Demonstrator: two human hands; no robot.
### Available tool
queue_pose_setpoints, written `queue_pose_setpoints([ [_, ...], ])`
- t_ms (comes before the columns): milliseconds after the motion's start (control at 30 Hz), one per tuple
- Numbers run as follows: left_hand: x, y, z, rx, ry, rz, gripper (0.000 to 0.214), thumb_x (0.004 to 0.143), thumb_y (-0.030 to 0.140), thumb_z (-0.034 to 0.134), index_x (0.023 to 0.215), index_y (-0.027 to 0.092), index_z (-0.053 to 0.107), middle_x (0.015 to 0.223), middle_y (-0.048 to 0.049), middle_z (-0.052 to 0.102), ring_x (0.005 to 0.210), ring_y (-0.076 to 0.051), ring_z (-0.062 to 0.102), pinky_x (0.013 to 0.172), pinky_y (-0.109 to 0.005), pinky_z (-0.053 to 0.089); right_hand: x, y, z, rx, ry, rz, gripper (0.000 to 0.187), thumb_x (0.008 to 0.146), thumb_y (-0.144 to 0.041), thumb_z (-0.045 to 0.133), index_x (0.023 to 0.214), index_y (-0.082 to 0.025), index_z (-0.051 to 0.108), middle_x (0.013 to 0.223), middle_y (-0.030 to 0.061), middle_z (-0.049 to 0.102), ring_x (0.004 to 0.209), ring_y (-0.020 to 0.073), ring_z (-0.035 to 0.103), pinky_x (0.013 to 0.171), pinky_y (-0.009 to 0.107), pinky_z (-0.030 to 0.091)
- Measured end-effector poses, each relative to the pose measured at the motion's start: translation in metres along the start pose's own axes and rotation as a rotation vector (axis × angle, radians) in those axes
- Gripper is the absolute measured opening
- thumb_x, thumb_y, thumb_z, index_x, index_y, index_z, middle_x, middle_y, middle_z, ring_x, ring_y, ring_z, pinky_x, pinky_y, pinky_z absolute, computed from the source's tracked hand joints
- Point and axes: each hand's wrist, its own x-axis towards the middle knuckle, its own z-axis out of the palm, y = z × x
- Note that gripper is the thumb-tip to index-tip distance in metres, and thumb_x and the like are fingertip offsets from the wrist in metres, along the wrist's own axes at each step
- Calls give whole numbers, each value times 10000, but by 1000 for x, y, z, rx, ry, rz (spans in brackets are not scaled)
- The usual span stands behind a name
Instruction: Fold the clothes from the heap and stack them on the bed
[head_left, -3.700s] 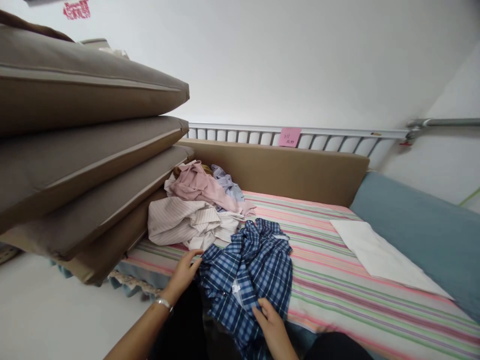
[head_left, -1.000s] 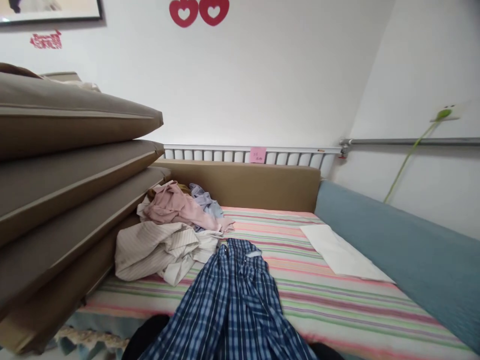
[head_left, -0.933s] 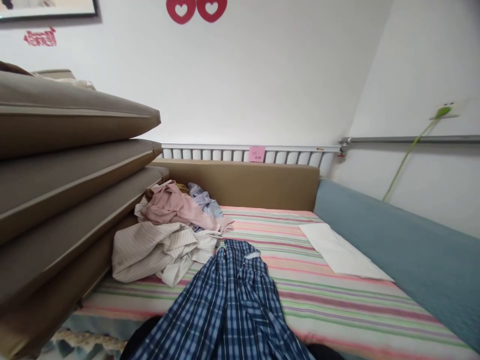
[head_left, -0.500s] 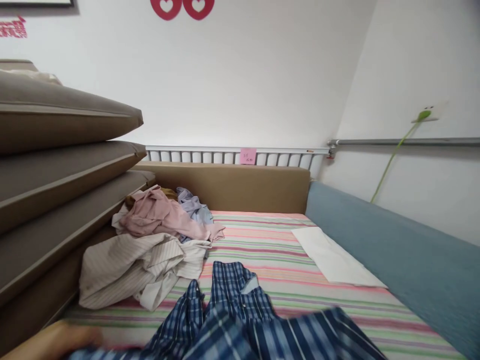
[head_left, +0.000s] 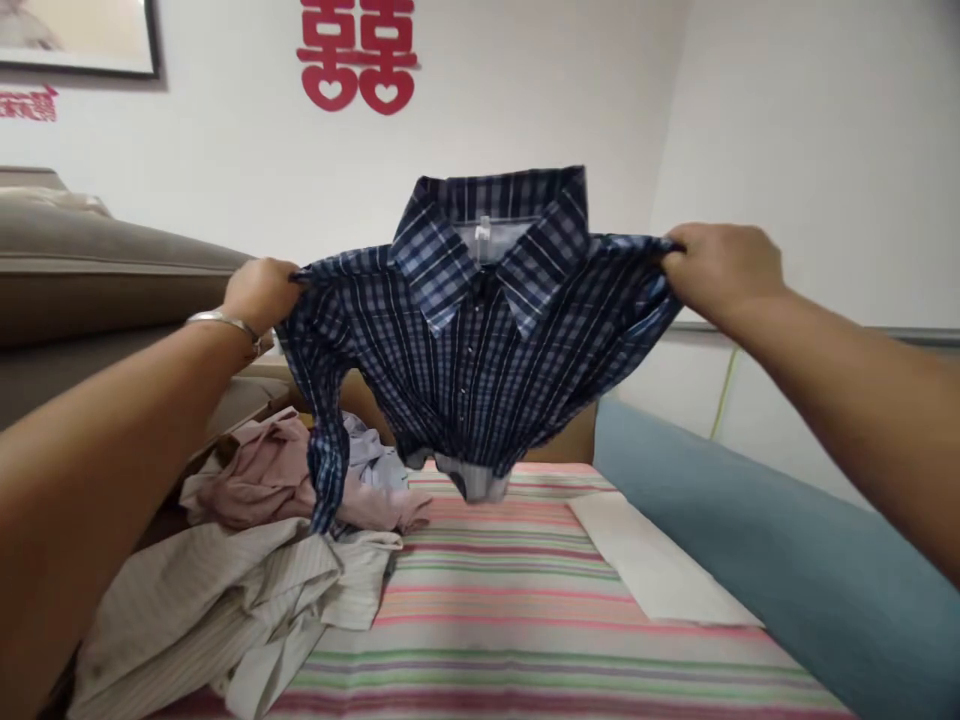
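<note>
Blue plaid shirt (head_left: pixel 457 340) hangs raised above the striped sheet (head_left: pixel 510 590), collar up, buttoned front facing me. My left hand (head_left: pixel 262 293) is closed on the fabric at one shoulder; my right hand (head_left: pixel 724 262) is closed on the fabric at the other, spreading it sideways. Below, at left, lies a crumpled off-white striped garment (head_left: pixel 202 590); a white cloth (head_left: pixel 656 560) lies at right. Beyond the striped garment lies a pink garment (head_left: pixel 262 475). A red cut-out (head_left: pixel 330 88) is mounted on the wall (head_left: pixel 525 80).
</note>
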Motion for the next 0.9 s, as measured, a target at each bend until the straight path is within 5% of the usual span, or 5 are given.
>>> queue_pose_setpoints([
  [100,-21,-2,2,60,11,40,442,840,259,444,951,-142,595,978,-192,664,1058,-278,557,861,-357,387,-24,2,0,155,-14,96,652,876,-389,154,1037,71,588,1038,147,637,978,144,541,606,299,238],
  [200,-68,-12,28,110,-101,92,338,807,137,446,1059,2,627,977,-143,690,988,-242,606,838,-364,420,-82,0,23,228,-55,4,421,871,-246,308,1021,-43,644,1033,100,658,932,116,559,622,245,261],
  [433,-225,-64,127,116,-491,219,419,691,37,460,1005,188,693,1020,-70,700,956,-215,619,881,-300,394,-281,-33,109,409,-456,-195,358,722,-51,447,963,-201,664,984,48,683,897,185,596,776,278,397],
  [633,-345,-98,196,201,-734,144,450,726,40,408,1023,243,676,986,-78,668,986,-234,567,830,-357,358,-434,-59,171,466,-774,-45,403,749,-102,387,997,-232,678,969,30,686,928,198,599,841,317,442],
  [900,-383,-114,198,175,-803,123,420,743,58,401,1019,211,678,980,-98,658,965,-234,552,843,-360,352,-502,-44,187,484,-865,12,396,757,-164,376,977,-225,700,981,32,700,922,201,622,838,316,483],
])
